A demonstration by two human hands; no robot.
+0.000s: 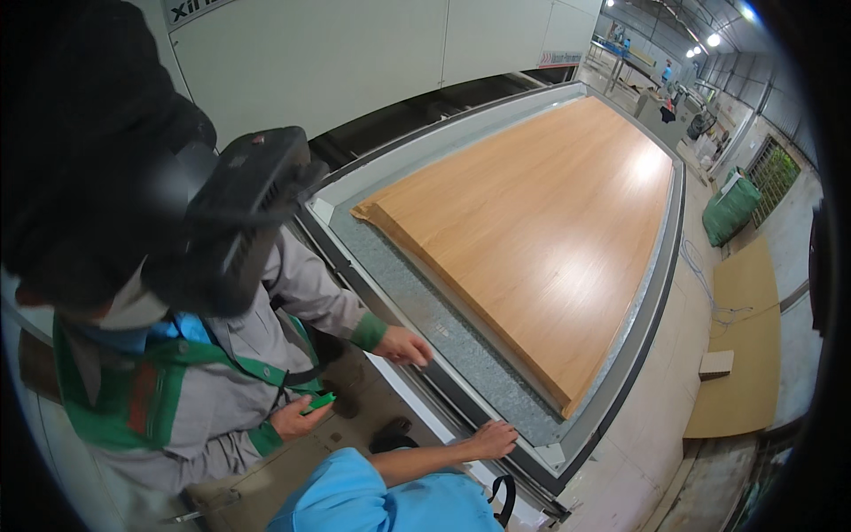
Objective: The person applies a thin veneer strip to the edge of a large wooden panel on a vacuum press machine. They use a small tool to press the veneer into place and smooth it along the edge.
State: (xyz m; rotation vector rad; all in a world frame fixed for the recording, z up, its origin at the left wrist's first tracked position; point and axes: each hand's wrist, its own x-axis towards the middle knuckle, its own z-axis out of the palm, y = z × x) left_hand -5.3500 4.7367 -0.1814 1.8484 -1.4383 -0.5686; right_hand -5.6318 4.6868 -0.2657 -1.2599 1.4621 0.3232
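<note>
Brown board (541, 239) lay in a gray tray (456, 339), by a machine (496, 40) with two printed labels (560, 58). Our left hand (494, 439) touched the tray's edge; we couldn't tell its grip, or see our right hand.

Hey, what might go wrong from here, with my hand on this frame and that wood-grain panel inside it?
Your left hand rests on the rim of the frame near a corner, so it might get pinched if the frame moved. A ruffled flap sticks out at the corner of the panel and could snag or tear. The green object in the co-worker's hand might be dropped.
</note>
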